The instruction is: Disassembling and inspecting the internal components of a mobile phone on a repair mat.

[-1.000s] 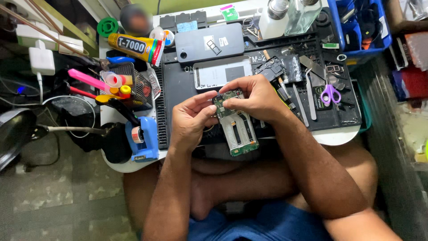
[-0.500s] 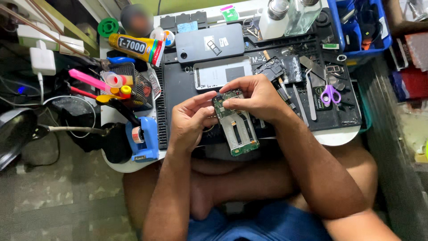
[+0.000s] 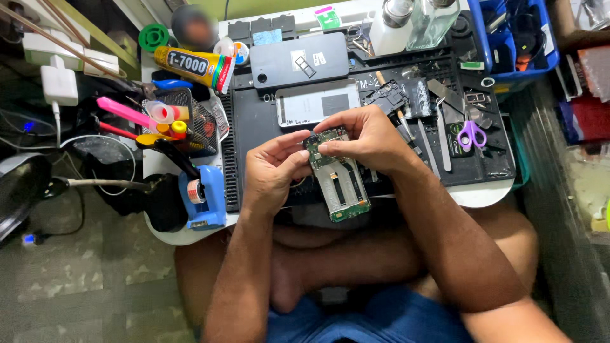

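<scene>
Circuitry lies bare on the opened phone frame [image 3: 338, 181] that you have between your hands, so judge it light, stiff and thin, yet fragile wherever the green board and small parts show. It looks safest taken by its long metal edges, with skin kept off the exposed board at the top end and the green strip at the bottom end.

Take the black work mat [image 3: 254, 127] as your landmark. The frame sits over the mat's near edge, about midway along it, with its lower end reaching past the edge toward your lap. Whether it rests on the mat or is lifted just clear of it cannot be told.

Your left hand [image 3: 272, 170] is curled against the frame's upper left side, thumb and forefinger closed on that edge. Your right hand [image 3: 365, 136] comes over the top end, fingertips pressed together on the small board there. So the frame hangs below and between the two grips, its long body free.

Farther up the mat lie a dark phone back [image 3: 297, 60] and a pale screen panel [image 3: 318, 101]. Purple scissors [image 3: 470, 134] rest toward the mat's right end.
</scene>
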